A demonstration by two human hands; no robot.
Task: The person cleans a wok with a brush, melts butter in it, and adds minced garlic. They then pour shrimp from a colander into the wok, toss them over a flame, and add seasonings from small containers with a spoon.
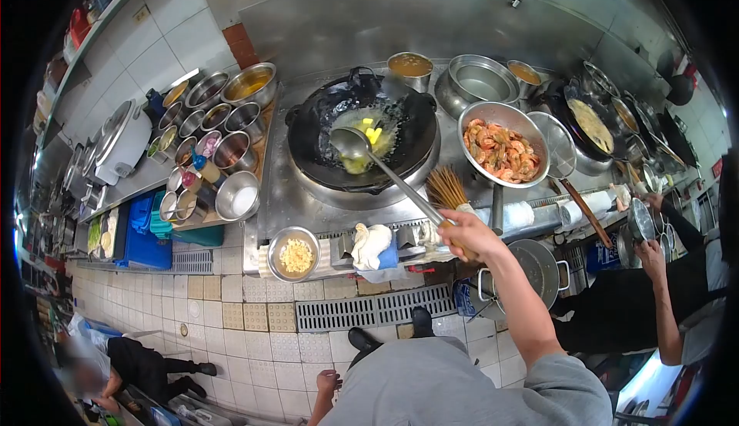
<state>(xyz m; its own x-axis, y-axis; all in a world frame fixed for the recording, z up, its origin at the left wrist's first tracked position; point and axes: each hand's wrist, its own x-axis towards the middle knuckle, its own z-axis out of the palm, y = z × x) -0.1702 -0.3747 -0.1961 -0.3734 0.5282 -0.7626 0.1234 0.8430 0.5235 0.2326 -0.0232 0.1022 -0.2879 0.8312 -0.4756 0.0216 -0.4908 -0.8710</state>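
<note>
My right hand (468, 235) is closed round the handle of a long metal ladle (352, 143). The ladle's bowl sits inside a large black wok (308, 166) on the stove. Yellow butter pieces (372, 132) lie in bubbling liquid next to the ladle's bowl. Low beside my body, well away from the stove, hangs my left hand (329, 382) with its fingers curled and nothing visible in them.
A bowl of cooked shrimp (502, 153) stands right of the wok, by a bamboo brush (446, 189). Chopped garlic fills a metal bowl (292, 253) at the front edge. Seasoning bowls (235, 151) crowd the left. A co-worker's hand (651, 255) holds a pan at right; another person sits lower left.
</note>
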